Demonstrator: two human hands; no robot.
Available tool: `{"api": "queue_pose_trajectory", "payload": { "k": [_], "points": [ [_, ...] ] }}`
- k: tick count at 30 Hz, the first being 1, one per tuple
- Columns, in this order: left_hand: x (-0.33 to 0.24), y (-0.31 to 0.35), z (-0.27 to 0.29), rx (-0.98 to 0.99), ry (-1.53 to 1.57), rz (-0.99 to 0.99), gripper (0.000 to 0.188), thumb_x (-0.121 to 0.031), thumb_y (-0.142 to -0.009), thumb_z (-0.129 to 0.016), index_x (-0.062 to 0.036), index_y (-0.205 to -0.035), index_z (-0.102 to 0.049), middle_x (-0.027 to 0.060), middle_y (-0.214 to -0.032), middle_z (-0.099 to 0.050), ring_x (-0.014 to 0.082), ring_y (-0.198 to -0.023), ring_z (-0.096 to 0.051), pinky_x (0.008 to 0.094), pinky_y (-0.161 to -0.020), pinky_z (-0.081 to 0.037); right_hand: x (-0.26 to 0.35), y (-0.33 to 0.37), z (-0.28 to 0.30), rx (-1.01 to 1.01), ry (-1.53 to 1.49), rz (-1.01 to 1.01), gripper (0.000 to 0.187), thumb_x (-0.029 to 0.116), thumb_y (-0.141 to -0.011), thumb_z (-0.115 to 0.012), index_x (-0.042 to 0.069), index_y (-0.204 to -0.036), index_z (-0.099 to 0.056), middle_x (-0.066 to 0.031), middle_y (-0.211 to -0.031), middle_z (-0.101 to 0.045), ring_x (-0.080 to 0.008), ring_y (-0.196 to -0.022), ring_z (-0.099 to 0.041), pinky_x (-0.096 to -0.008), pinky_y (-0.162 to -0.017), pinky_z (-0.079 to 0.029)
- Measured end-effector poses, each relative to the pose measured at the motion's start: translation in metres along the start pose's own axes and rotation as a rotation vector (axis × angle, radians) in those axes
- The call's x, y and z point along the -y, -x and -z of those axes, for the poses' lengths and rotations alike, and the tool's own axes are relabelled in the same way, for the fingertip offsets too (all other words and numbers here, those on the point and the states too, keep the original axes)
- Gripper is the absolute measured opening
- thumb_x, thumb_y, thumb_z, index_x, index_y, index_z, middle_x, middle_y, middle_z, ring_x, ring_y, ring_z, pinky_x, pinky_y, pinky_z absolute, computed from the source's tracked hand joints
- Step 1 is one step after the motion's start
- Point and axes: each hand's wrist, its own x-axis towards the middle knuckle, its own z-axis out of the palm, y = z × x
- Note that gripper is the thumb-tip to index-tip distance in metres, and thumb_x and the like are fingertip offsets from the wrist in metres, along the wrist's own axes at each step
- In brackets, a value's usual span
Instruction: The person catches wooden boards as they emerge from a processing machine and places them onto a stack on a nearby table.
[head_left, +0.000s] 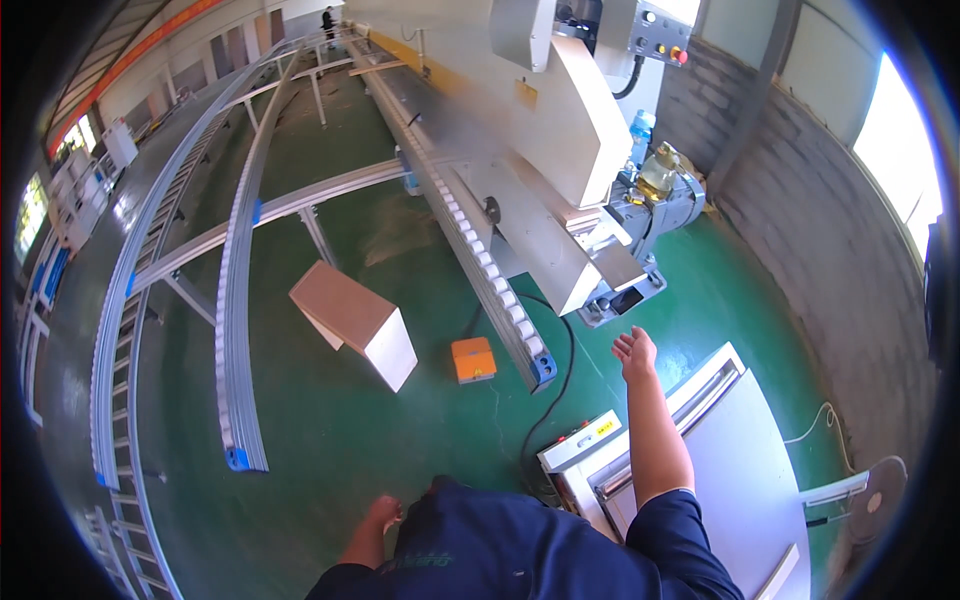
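Note:
My right hand (634, 352) is stretched out ahead of me, just short of the near end of a large pale machine (570, 130). Its fingers are extended, and nothing shows in it. Close beyond it is a grey metal bracket (622, 300) on the machine's end, below a grey motor (675, 205) and a clear oil cup (659, 172). My left hand (383, 512) hangs low beside my dark blue shirt, touching nothing I can see. Its fingers are mostly hidden, so their position is unclear.
Long roller rails (490, 265) run away alongside the machine. On the green floor are an orange foot pedal (473, 360), a brown-topped stool-like box (350, 305) and a black cable (560, 385). A white-topped machine (735, 450) stands under my right arm, near a fan (880, 490).

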Motion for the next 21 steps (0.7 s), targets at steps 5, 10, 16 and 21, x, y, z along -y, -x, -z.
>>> {"api": "queue_pose_trajectory", "payload": {
  "k": [5, 10, 16, 21],
  "points": [
    [0.004, 0.013, 0.025, 0.159, 0.365, 0.089, 0.015, -0.014, -0.089, -0.050, -0.0083, -0.075, -0.048, 0.0081, -0.064, -0.047, 0.0202, -0.052, -0.049, 0.0333, -0.042, -0.036, 0.000, -0.022, -0.016, -0.088, 0.065, -0.013, 0.053, 0.030, -0.092, -0.056, -0.004, -0.130, -0.043, -0.0236, -0.126, -0.052, -0.0363, -0.103, -0.059, -0.0426, -0.077, -0.054],
    [0.011, 0.028, 0.031, 0.124, -0.117, -0.239, 0.013, -0.016, -0.090, -0.049, -0.0087, -0.078, -0.050, 0.0076, -0.065, -0.049, 0.0199, -0.053, -0.050, 0.0322, -0.043, -0.036, 0.004, -0.046, -0.015, -0.157, 0.129, 0.032, 0.056, 0.036, -0.091, -0.058, 0.000, -0.131, -0.044, -0.0197, -0.124, -0.052, -0.0316, -0.101, -0.057, -0.0411, -0.076, -0.052],
    [0.000, 0.047, 0.044, 0.094, -0.067, -0.063, 0.016, -0.023, -0.088, -0.056, -0.0075, -0.089, -0.055, 0.0087, -0.072, -0.058, 0.0193, -0.056, -0.057, 0.0312, -0.045, -0.040, 0.017, -0.068, -0.018, -0.184, 0.117, 0.019, 0.062, 0.041, -0.089, -0.061, 0.001, -0.134, -0.043, -0.0194, -0.128, -0.050, -0.0310, -0.105, -0.055, -0.0417, -0.080, -0.050],
    [0.003, 0.049, 0.054, -0.002, 0.245, 0.159, 0.019, -0.025, -0.088, -0.058, -0.0071, -0.094, -0.055, 0.0072, -0.075, -0.061, 0.0167, -0.062, -0.060, 0.0313, -0.050, -0.044, 0.022, -0.072, -0.016, -0.162, 0.034, 0.019, 0.064, 0.042, -0.089, -0.061, 0.001, -0.135, -0.041, -0.0181, -0.127, -0.049, -0.0296, -0.104, -0.056, -0.0420, -0.084, -0.050]
  ]
}}
